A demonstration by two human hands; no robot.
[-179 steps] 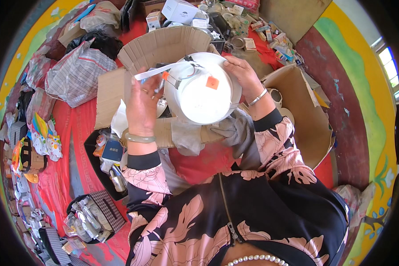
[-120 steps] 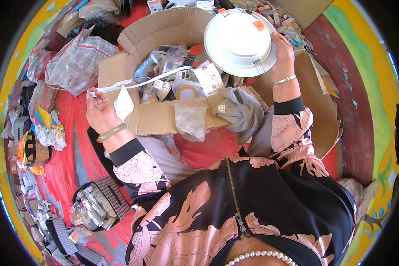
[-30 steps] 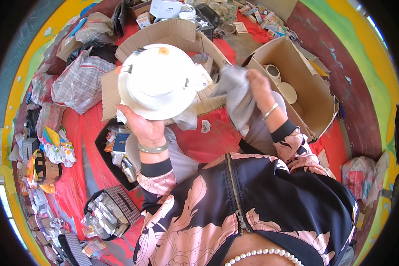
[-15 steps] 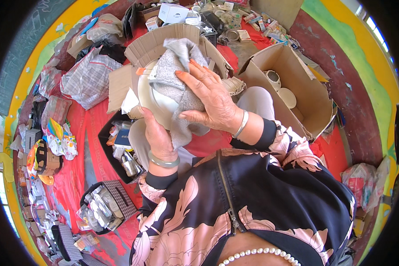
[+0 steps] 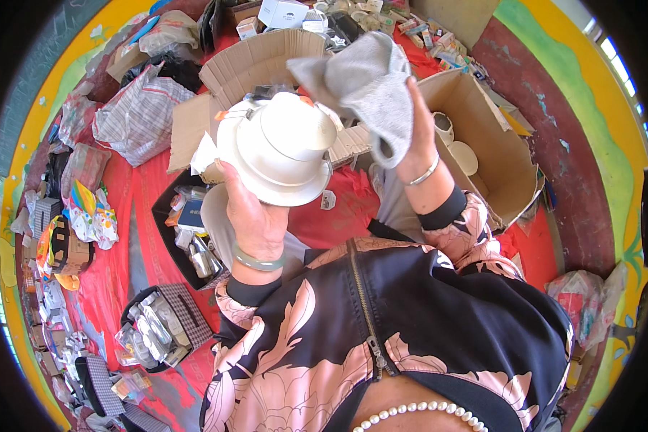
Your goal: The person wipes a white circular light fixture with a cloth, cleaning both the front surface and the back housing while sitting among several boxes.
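A white downlight [image 5: 288,137], round and stepped with a wide rim and an orange-tipped clip, rests in my left hand [image 5: 258,225]. My fingers go under its rim, partly hidden by it. To the right, apart from the downlight, my right hand [image 5: 422,147] grips a grey knitted cloth [image 5: 371,86]. The cloth is raised, and its left end is smeared by motion. Beneath the downlight stands an open cardboard carton [image 5: 263,59] with its flaps spread. Another open carton [image 5: 507,169] on the right contains white round pieces [image 5: 466,158].
Close to my left knee is a black box [image 5: 167,223] of small packages. A checkered bin [image 5: 187,317] with silvery packets sits nearer. Plaid bags [image 5: 133,122] lie at the far left. Small boxes [image 5: 439,45] are heaped at the back, on red sheeting [image 5: 133,252].
The cloth has come off the downlight and moved up and right with my right hand. The downlight's narrower raised part now shows, while my left hand keeps holding it.
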